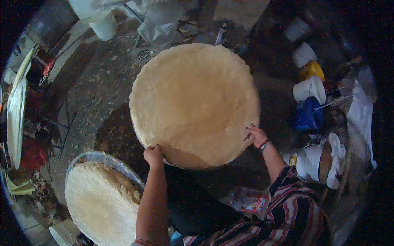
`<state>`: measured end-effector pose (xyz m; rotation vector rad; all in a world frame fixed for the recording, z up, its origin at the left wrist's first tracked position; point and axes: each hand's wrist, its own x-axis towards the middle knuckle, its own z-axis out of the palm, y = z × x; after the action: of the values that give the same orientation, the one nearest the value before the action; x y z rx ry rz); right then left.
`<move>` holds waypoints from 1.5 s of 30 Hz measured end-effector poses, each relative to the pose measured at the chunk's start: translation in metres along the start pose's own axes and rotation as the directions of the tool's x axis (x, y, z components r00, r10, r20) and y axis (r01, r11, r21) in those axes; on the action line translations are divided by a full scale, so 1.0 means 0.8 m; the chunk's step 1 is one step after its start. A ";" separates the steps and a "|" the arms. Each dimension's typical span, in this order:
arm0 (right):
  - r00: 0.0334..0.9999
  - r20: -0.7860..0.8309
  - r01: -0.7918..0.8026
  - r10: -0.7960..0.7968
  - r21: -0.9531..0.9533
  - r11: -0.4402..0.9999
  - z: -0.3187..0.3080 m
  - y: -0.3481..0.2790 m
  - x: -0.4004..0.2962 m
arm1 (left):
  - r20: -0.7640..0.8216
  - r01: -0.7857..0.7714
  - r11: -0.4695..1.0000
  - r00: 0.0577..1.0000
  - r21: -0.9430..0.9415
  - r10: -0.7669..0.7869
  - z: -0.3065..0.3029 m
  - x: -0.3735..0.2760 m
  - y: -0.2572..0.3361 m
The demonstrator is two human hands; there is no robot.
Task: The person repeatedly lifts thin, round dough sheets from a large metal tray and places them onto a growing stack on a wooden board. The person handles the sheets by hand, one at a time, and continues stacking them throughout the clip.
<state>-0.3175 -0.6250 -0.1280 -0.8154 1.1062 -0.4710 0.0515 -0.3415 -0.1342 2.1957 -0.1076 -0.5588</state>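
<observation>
A large round, pale tan slab (197,104), perhaps dough or a similar soft material, fills the middle of the view, its surface slightly uneven and its edge rough. My left hand (153,154) grips its near left rim with curled fingers. At the near right rim is my right hand (256,136), with a beaded bracelet at the wrist; its fingers hold the edge. At the lower left, a similar pale round slab (98,203) lies in a wide metal basin (103,156), close to my left forearm. What supports the middle slab from below is hidden.
White buckets (309,89), a blue container (308,114) and a tub (309,163) stand at right. A plastic bottle (249,200) lies near my right side. Another white bucket (104,26) is at the upper left. Pale discs (17,123) stand at far left beside metal legs.
</observation>
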 end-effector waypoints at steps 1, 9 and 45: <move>1.000 0.006 -0.019 0.020 -0.013 1.000 -0.001 0.001 0.000 | 0.005 0.032 0.999 0.999 -0.006 -0.032 -0.001 0.003 -0.004; 0.948 -0.089 -0.313 0.307 -0.057 0.948 0.011 -0.046 -0.039 | 0.135 0.143 0.956 0.985 -0.256 -0.111 -0.010 -0.002 0.008; 0.541 0.354 0.567 -0.763 -0.824 0.019 0.154 -0.048 0.111 | 0.154 0.381 0.641 0.911 -0.666 -0.382 -0.041 0.000 -0.022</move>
<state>-0.1671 -0.6688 -0.1251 -2.4476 1.0280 -0.7769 0.0636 -0.3062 -0.1299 1.4673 0.5163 -0.6942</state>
